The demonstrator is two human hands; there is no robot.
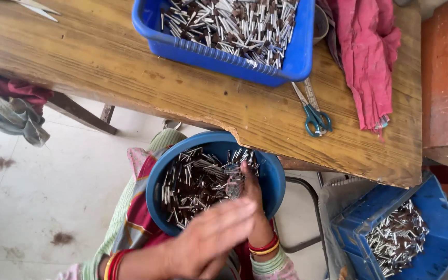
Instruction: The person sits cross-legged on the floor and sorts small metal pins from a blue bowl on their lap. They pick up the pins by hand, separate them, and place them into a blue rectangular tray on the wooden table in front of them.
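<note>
A round blue bowl rests on my lap, full of small silver rods with dark brown tips. My right hand reaches into the bowl and grips a bundle of these rods between fingers and thumb. My left hand is blurred just in front of the bowl, fingers spread toward the right hand, and I cannot tell whether it holds anything. Red and yellow bangles circle both wrists.
A wooden table stands ahead with a blue rectangular tray of the same rods, teal-handled scissors and a pink cloth. A blue crate of rods sits on the floor at lower right. Pale tiled floor lies to the left.
</note>
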